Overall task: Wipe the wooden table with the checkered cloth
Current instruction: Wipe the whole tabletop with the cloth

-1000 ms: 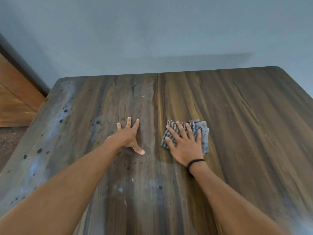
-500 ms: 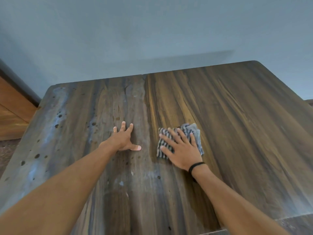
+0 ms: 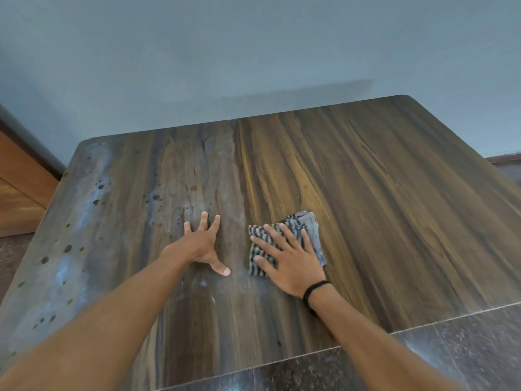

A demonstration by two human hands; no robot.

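A dark brown wooden table with streaked grain (image 3: pixel 394 207) stands with its far edge against a plain blue-grey wall (image 3: pixel 253 52). The folded blue, grey and white checkered cloth (image 3: pixel 308 224) lies flat on the table, near the middle of its width and closer to the near edge than to the far one. The right hand (image 3: pixel 290 261) rests palm down on top of the cloth, fingers straight and spread, pressing it against the wood. The fingertips reach toward the far left corner. The cloth shows beyond the fingers on the far side, at the left under the thumb, and along the right side of the hand. A thin black band (image 3: pixel 314 290) circles the right wrist.

The left hand (image 3: pixel 201 244) lies flat on the bare wood just beside the cloth, apart from it, with its fingers splayed toward the far edge and its thumb stretched out toward the cloth. It holds nothing.

The part of the table to the left of the cloth looks dull and greyish, with pale smears and small dark spots (image 3: pixel 98 187) toward the left edge; the part to the right shows warmer, clearer grain. Dark speckled floor tiles (image 3: pixel 465 348) show past the near right edge, and an orange-brown wooden panel (image 3: pixel 19 198) stands beyond the left edge.
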